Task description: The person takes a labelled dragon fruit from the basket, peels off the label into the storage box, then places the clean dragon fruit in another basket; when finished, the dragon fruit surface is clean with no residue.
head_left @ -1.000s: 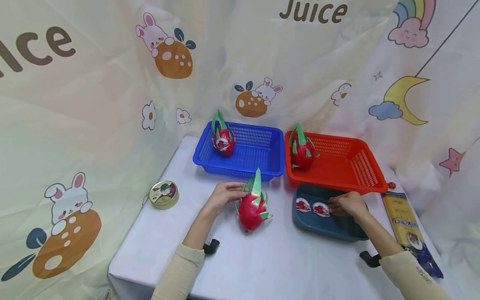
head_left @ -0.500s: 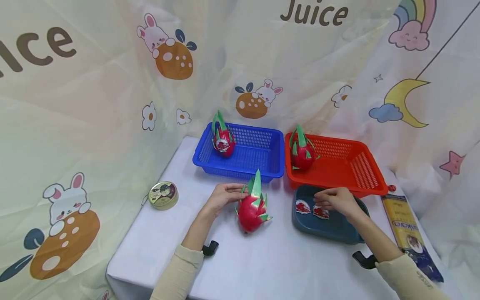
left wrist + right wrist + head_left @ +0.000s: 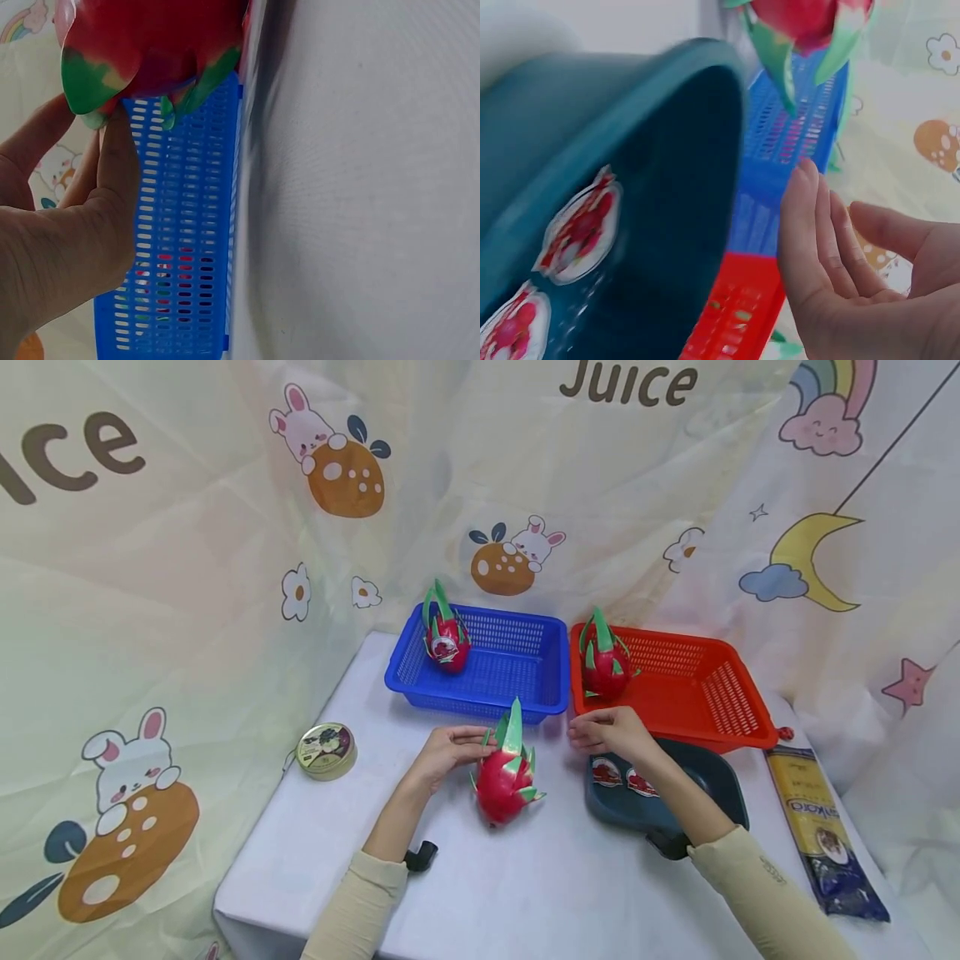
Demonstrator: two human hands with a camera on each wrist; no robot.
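Note:
A toy dragon fruit (image 3: 504, 783) with green leaves stands on the white table in front of the baskets. My left hand (image 3: 452, 752) holds it by a leaf; in the left wrist view the thumb and fingers (image 3: 116, 161) meet at a green tip. My right hand (image 3: 611, 732) is in the air over the left end of a dark teal tray (image 3: 705, 768), its fingers relaxed and nothing visible between them. Two round dragon fruit stickers (image 3: 581, 229) lie in the tray, partly behind the right forearm in the head view.
A blue basket (image 3: 480, 697) holds a dragon fruit (image 3: 448, 652) bearing a sticker. Beside it, a red basket (image 3: 682, 727) holds another dragon fruit (image 3: 606, 667). A round tin (image 3: 327, 752) sits at the left; a yellow-and-blue packet (image 3: 821, 827) lies at the right edge.
My right hand has come up out of the teal tray and moved left toward the dragon fruit. The left hand and its dragon fruit have stayed in place.

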